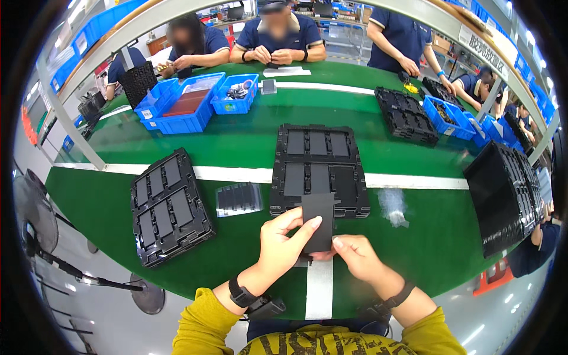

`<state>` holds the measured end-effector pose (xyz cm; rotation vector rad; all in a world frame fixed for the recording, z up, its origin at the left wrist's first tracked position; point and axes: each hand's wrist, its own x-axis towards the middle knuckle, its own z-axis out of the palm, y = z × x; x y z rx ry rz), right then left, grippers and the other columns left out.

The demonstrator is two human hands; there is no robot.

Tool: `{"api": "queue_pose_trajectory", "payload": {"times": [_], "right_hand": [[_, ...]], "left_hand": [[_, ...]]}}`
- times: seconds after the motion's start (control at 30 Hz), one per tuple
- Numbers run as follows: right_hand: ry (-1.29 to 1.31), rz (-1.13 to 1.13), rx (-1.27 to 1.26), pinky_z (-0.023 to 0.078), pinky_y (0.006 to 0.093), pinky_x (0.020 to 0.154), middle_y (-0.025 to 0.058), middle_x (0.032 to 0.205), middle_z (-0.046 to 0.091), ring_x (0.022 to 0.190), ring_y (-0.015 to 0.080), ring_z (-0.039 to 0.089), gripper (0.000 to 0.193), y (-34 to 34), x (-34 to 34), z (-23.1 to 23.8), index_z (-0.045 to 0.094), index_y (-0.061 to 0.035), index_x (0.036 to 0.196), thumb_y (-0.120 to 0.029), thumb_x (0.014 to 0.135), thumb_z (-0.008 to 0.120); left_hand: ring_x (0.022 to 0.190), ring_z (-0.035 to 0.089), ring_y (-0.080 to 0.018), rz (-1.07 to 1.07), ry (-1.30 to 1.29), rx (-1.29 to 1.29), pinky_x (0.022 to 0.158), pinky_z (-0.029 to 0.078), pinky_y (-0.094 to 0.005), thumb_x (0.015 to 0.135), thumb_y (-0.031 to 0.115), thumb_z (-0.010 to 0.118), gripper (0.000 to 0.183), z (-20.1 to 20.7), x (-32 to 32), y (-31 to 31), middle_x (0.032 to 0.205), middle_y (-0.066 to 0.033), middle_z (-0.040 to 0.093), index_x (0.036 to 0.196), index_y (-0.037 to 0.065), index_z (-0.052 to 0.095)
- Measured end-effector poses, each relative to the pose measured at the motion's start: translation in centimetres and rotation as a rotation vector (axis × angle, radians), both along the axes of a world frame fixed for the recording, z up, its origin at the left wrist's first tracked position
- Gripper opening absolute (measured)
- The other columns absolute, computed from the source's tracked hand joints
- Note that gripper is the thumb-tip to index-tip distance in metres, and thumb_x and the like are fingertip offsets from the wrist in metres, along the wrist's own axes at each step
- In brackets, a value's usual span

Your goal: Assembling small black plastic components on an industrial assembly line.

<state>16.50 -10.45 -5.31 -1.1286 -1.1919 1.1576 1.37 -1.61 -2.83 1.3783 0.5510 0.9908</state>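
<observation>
A flat, dark grey rectangular panel (318, 228) with small tabs at its top end is held upright between my hands, low over the front of the table. My left hand (285, 239) grips its left side, thumb across the front face. Pinching near the lower right corner, my right hand (358, 255) has its thumb at the edge and fingertips partly hidden behind. Just beyond lies a black plastic tray (277, 160) with several similar panels in its pockets; one lower right pocket looks different. The held panel overlaps the tray's front edge.
Left stands another filled black tray (171, 208), beside a clear sheet with black strips (238, 199). Crumpled clear film (392, 206) lies right, near stacked black trays (503, 198). Blue bins (184, 121) sit farther back. A white frame post (70, 124) rises left; several people work across the table.
</observation>
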Motion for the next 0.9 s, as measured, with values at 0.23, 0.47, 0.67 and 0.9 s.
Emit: {"api": "queue_pose_trajectory", "payload": {"times": [0.23, 0.47, 0.67, 0.9], "right_hand": [[-0.243, -0.402, 0.262, 0.041, 0.0234, 0.053, 0.0026, 0.064, 0.056, 0.056, 0.0097, 0.051, 0.011, 0.6, 2.5, 1.9, 0.059, 0.0004, 0.074, -0.006, 0.082, 0.056], [-0.381, -0.232, 0.325, 0.04, 0.0233, 0.054, 0.0049, 0.066, 0.055, 0.06, 0.011, 0.051, 0.002, -0.5, 2.7, 3.0, 0.058, 0.0017, 0.076, 0.0, 0.076, 0.06], [-0.365, -0.205, 0.369, 0.041, 0.0238, 0.054, 0.0059, 0.067, 0.056, 0.06, 0.0117, 0.052, 0.001, -0.4, 2.7, 2.7, 0.059, 0.0018, 0.077, 0.003, 0.077, 0.058], [-0.37, -0.173, 0.351, 0.042, 0.0237, 0.054, 0.0061, 0.07, 0.057, 0.06, 0.0123, 0.053, 0.002, -0.5, 1.9, 2.7, 0.059, 0.0012, 0.08, 0.002, 0.079, 0.057]], "left_hand": [[0.086, 0.06, -0.0151, -0.285, -0.05, -0.2, 0.071, 0.054, -0.0294, 0.089, 0.002, 0.046, 0.026, -1.1, 0.9, -0.9, 0.102, -0.0123, 0.059, 0.115, -0.003, 0.046], [0.084, 0.059, -0.0143, -0.328, 0.028, -0.222, 0.071, 0.055, -0.0289, 0.09, 0.004, 0.045, 0.028, -1.0, 0.9, -1.0, 0.101, -0.0109, 0.057, 0.118, -0.003, 0.044], [0.082, 0.059, -0.0117, -0.351, 0.036, -0.279, 0.064, 0.053, -0.0249, 0.089, 0.004, 0.047, 0.028, -1.3, 0.8, -0.6, 0.1, -0.0097, 0.057, 0.116, -0.002, 0.044], [0.09, 0.055, -0.0093, -0.359, -0.006, -0.309, 0.079, 0.046, -0.0234, 0.083, 0.002, 0.057, 0.025, -1.7, 0.7, -0.8, 0.101, -0.0064, 0.058, 0.106, 0.001, 0.046]]}}
